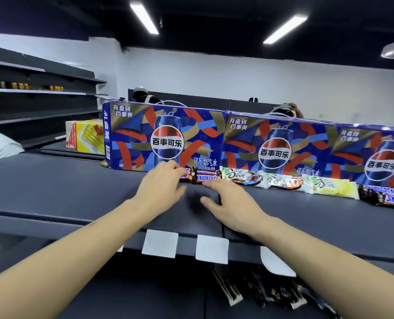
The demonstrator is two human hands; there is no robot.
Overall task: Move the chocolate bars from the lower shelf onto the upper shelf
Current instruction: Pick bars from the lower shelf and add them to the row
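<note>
Several chocolate bars already lie in a row on the upper shelf (76, 185), right in front of the big blue cola boxes (166, 137). From the left I see a brown Snickers bar (205, 176), then a white Dove bar (242, 177), then another white bar with a red-brown picture (284, 181), then a pale yellow Dove bar (329, 186), and a dark Snickers bar (384, 196) at the far right edge. The bars sit end to end, close together.

The left hand (161, 183) rests on the upper shelf with its fingers bent down over the left end of the brown Snickers bar. It looks like it is touching or holding that end, but the fingertips are hidden, so I cannot tell if they pinch it. There may be one more bar under that hand. The right hand (228, 203) lies flat on the shelf just in front of the same bar. Its fingers are a little spread and it holds nothing.

Down below, on the lower shelf (145, 295), more wrapped bars (272, 293) lie in a messy pile. They are blurry, so I cannot count them.

So I think the job is partly done. A good row is up, and the pile below still has to come up too.
</note>
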